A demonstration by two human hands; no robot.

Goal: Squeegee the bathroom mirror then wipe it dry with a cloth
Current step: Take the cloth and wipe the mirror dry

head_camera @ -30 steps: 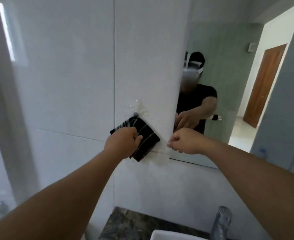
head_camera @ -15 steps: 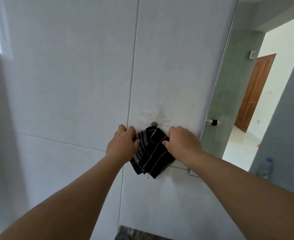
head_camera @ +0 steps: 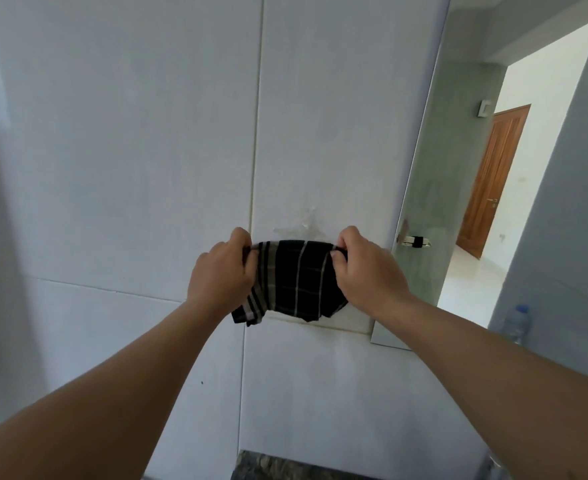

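White glossy tiles (head_camera: pixel 129 168) fill most of the view, and at the right a strip of the bathroom mirror (head_camera: pixel 420 216) shows, with a doorway and a brown wooden door reflected in it. Both hands are raised in front of the tiled wall. The left hand (head_camera: pixel 221 271) pinches the top left corner of the cloth (head_camera: pixel 294 282) between thumb and curled fingers, and the right hand (head_camera: pixel 367 268) pinches the top right corner in the same way, so the upper edge is stretched between them. The cloth is black with thin pale stripes; it hangs down from the two grips, close in front of the wall and just left of the mirror edge. I cannot tell whether it touches the tiles. Its lower edge sags and folds, so I judge it to be soft, thin and very light, with no stiffness of its own. It will not slip easily from dry fingers, and it cannot break. For wiping, holding by the corners gives little pressure; I think it is better to fold or bunch it into a pad and press it with a flat palm on the glass. The mirror itself is fragile and smooth, so moderate, even pressure seems wise. A small clip (head_camera: pixel 415 241) sits at the mirror edge, and a plastic bottle (head_camera: pixel 515 323) stands at the lower right.
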